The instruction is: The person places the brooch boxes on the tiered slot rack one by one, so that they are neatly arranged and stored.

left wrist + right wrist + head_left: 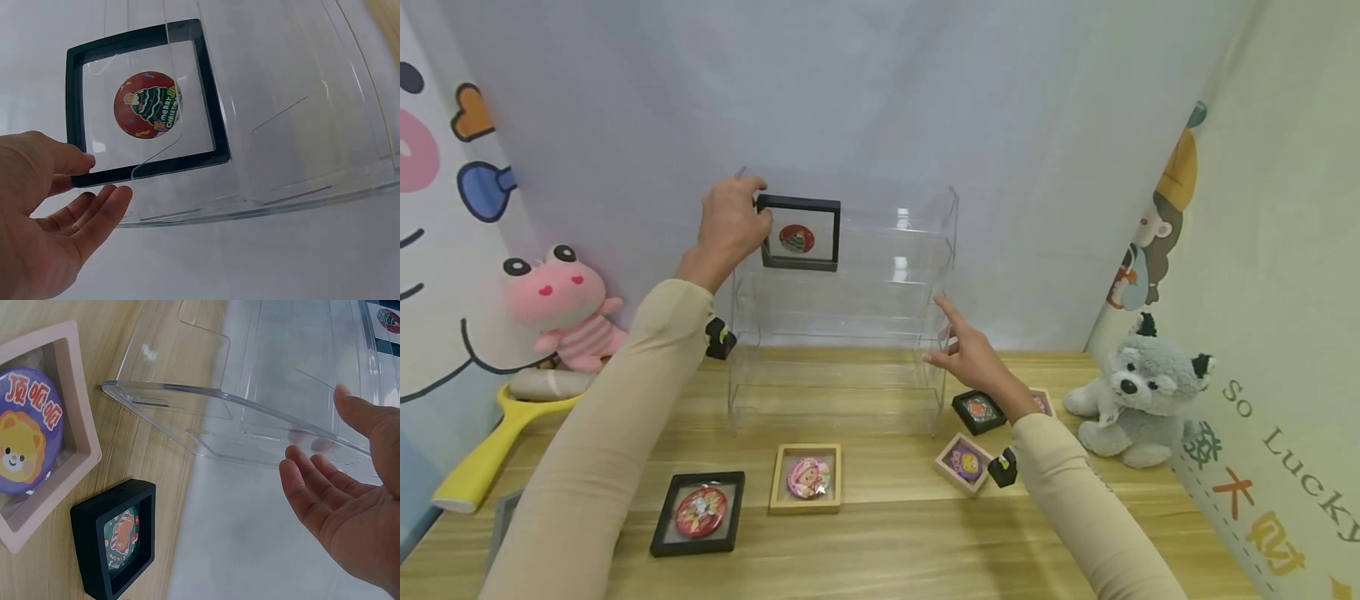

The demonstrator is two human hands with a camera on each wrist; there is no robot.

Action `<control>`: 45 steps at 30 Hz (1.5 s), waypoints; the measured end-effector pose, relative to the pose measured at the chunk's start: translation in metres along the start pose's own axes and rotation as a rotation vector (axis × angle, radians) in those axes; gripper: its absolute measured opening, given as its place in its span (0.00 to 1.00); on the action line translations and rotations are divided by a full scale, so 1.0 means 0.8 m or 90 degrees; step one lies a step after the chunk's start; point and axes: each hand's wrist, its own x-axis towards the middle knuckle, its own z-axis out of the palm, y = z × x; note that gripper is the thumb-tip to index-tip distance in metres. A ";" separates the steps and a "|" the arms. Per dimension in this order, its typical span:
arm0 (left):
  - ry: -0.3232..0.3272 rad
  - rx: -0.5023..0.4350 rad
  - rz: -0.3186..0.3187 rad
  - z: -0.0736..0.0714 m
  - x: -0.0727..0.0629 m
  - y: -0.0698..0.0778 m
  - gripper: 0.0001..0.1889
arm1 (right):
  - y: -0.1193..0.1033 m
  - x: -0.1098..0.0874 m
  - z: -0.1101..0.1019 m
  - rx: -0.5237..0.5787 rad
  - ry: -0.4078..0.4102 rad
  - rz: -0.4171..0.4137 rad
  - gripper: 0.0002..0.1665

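Note:
My left hand (730, 218) pinches a black square display frame (800, 265) by its upper left corner, at the top tier of a clear acrylic tiered stand (835, 385). Inside the frame is a round red badge (147, 105) with a green Christmas tree and "Merry" lettering. The left wrist view shows thumb and fingers at that corner. My right hand (973, 357) is beside the stand's right side panel, fingers spread and loosely bent. In the right wrist view its thumb and fingertips (292, 472) lie either side of the panel's edge; whether they touch it I cannot tell.
On the wooden table are a black frame with a red badge (700, 512), a wooden frame (806, 505), a pinkish frame (964, 465) and a small black frame (979, 412). A pink frog plush (561, 304), yellow-handled roller (482, 458) and grey dog plush (1138, 400) flank the stand.

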 end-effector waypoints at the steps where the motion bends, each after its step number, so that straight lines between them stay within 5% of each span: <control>1: -0.005 0.000 0.001 -0.003 -0.001 0.000 0.22 | 0.000 0.001 0.000 0.000 -0.001 0.001 0.55; 6: -0.014 -0.004 -0.004 -0.022 -0.013 0.002 0.25 | -0.002 0.006 0.000 0.002 -0.004 -0.005 0.55; 10: 0.023 -0.038 0.004 -0.037 -0.027 -0.002 0.24 | -0.003 0.010 0.001 0.002 -0.005 -0.012 0.55; 19: 0.066 -0.112 0.056 -0.064 -0.078 -0.035 0.21 | -0.011 0.014 0.002 0.002 -0.007 -0.026 0.55; 23: 0.025 -0.092 0.081 -0.073 -0.104 -0.059 0.21 | -0.010 0.011 0.001 -0.007 -0.001 -0.033 0.55; 32: -0.165 -0.068 0.067 -0.096 -0.174 -0.122 0.23 | -0.005 0.004 -0.006 0.004 0.000 -0.003 0.56; 39: -0.187 -0.075 0.074 -0.101 -0.231 -0.180 0.22 | -0.005 0.001 -0.008 0.006 0.000 0.000 0.56; 45: -0.260 -0.043 0.008 -0.106 -0.287 -0.219 0.24 | -0.007 0.000 -0.007 0.012 -0.004 0.000 0.56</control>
